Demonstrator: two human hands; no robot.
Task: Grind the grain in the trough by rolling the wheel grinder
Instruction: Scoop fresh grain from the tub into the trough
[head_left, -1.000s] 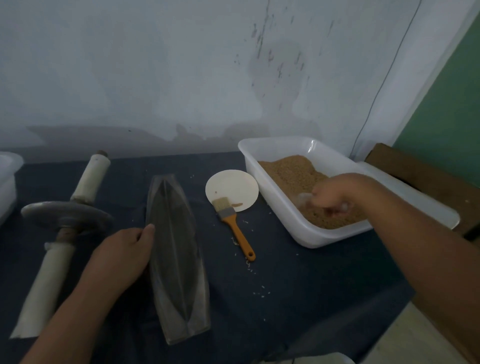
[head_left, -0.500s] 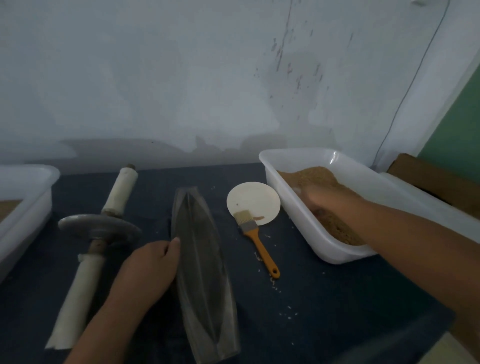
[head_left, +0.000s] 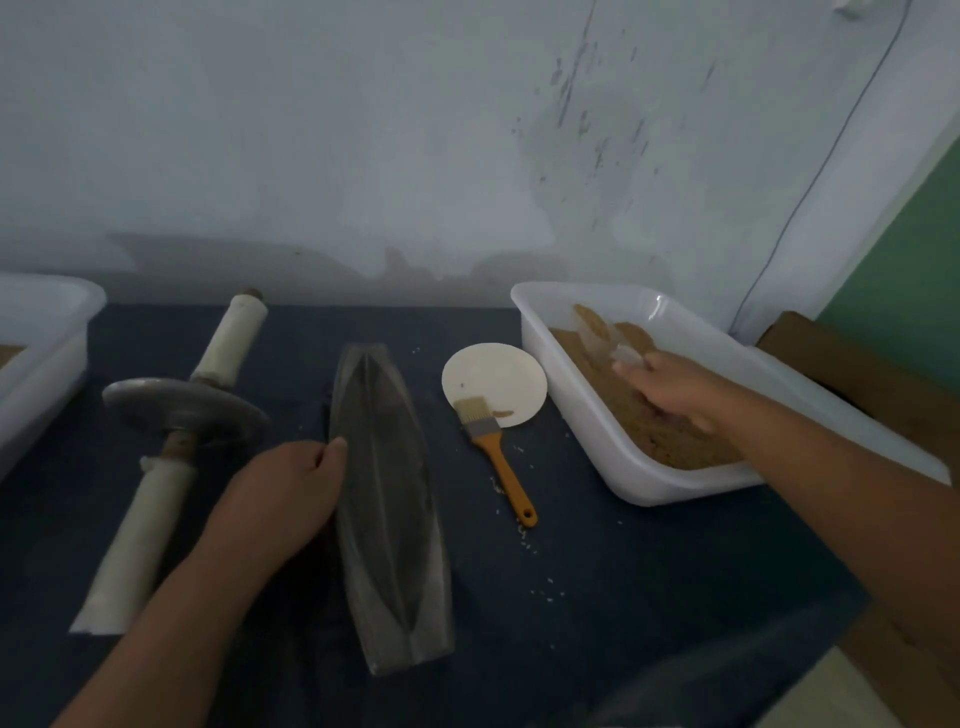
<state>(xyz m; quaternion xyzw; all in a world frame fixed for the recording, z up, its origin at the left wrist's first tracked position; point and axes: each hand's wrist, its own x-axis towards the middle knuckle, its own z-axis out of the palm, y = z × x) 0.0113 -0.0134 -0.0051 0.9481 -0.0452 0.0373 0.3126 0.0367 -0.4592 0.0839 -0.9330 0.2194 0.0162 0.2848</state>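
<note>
the trough (head_left: 387, 499), a long dark boat-shaped vessel, lay lengthwise in the middle of the dark blue counter (head_left: 623, 571). the left hand (head_left: 280, 499) lay against its left wall with the thumb touching the rim; the fingers were hidden under the palm, so i cannot tell whether it gripped or only rested there. left of that hand the wheel grinder (head_left: 182, 410) lay on the counter, apart from the trough, its grey disc standing between two pale handles.

the right hand (head_left: 670, 389) reached into a white tub (head_left: 649, 483) at the right, fingers curled round the handle of a clear scoop (head_left: 602, 332), which was blurred and held above the brown grain (head_left: 649, 431) filling the tub's bottom.

between trough and tub lay a brush (head_left: 493, 447) with an orange handle, its bristles resting on a round cream disc (head_left: 493, 379). a few loose grains (head_left: 524, 530) were scattered near the brush handle. the corner of a second white tub (head_left: 47, 332) showed at the far left edge.
</note>
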